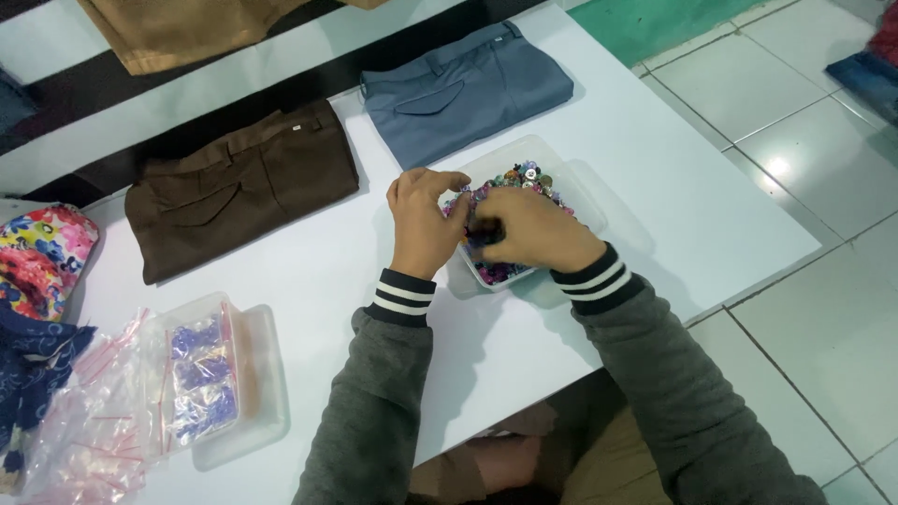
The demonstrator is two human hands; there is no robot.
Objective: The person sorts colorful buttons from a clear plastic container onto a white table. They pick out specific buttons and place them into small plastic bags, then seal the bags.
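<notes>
Both hands are digging in the clear tub [561,168] of colourful buttons [524,178] on the white worktop [655,215]. The left hand [423,220] and right hand [533,229] are curling their fingers together, maybe pinching buttons; I cannot tell. A bump could be tipping the light tub, spilling buttons.

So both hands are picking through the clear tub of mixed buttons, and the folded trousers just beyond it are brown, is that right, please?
Not quite: the head view shows the folded trousers just beyond the clear tub of mixed buttons are blue-grey; the brown pair lies further left. Both hands, left and right, are indeed in the tub.
</notes>
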